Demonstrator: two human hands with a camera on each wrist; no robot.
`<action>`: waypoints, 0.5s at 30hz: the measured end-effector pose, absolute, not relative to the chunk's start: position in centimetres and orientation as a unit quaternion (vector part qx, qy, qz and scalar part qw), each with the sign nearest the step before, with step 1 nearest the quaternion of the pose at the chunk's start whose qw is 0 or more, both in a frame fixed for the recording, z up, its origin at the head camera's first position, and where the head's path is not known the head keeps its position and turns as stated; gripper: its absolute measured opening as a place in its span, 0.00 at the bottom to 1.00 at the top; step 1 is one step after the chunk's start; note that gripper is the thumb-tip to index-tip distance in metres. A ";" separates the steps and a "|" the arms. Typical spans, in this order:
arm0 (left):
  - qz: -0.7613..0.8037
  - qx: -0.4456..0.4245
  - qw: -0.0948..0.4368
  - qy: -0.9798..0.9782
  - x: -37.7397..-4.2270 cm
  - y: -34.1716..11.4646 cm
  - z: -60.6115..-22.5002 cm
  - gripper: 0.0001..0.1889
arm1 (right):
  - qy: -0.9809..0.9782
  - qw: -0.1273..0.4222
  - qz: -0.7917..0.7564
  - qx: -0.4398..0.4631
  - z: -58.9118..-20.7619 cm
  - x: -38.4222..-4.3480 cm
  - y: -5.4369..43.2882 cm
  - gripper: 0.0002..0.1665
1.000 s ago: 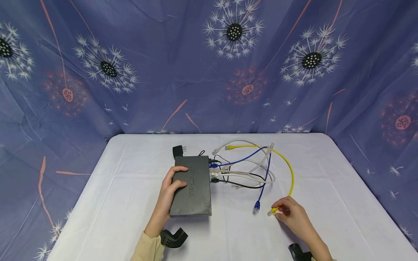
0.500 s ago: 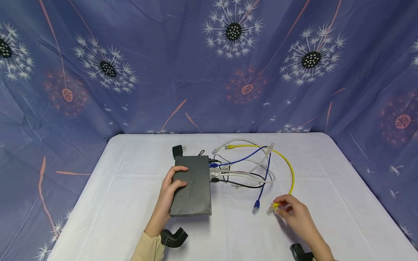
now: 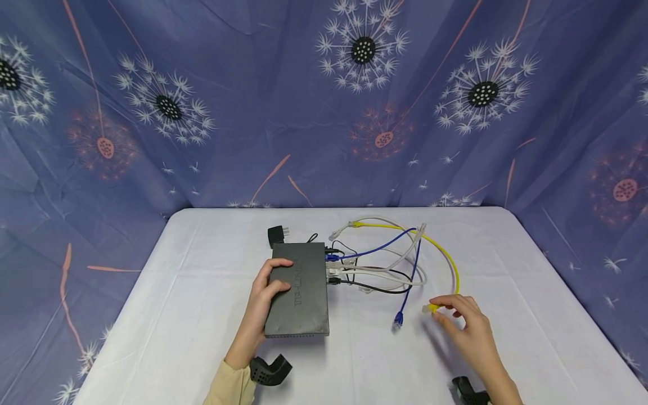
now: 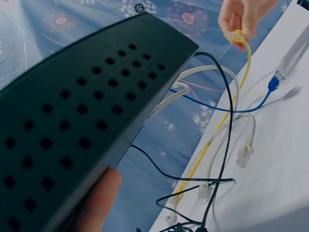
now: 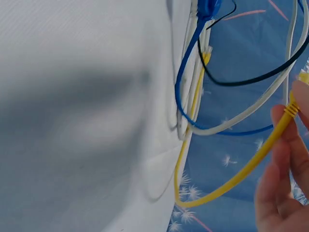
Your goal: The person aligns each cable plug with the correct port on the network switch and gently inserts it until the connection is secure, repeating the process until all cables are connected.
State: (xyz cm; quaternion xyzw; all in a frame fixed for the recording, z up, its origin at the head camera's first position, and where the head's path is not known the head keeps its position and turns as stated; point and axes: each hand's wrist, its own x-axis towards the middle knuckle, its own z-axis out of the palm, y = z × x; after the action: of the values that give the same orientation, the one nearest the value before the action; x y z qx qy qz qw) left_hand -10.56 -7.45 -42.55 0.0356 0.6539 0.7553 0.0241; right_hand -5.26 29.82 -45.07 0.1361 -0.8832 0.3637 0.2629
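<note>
Gripping the black box (image 3: 302, 292) over the white table (image 3: 364, 365) with the left hand (image 3: 260, 295), pinching the yellow cable (image 5: 244, 172) by one end in the right hand (image 3: 469, 329), well apart; might snag the blue plug (image 3: 398, 320) between, if swept across low.

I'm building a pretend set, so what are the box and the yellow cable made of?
The box is probably painted metal, dark and matte, with crisp edges and neat holes; maybe hard plastic. The yellow cable looks like bendy plastic outside, smooth and slightly shiny: it curves without kinking.
</note>
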 end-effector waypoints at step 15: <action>0.753 0.041 0.021 0.657 -10.5 -7.4 -42.4 0.22 | -0.841 0.303 0.399 0.202 -42.8 -6.1 27.3 0.27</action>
State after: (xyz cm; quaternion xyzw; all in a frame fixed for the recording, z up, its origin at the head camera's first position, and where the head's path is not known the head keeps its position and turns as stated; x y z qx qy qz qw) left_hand -10.47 -7.43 -42.43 0.0413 0.6568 0.7526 0.0213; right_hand -6.06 27.35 -42.76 0.2022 -0.8415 0.3991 0.3029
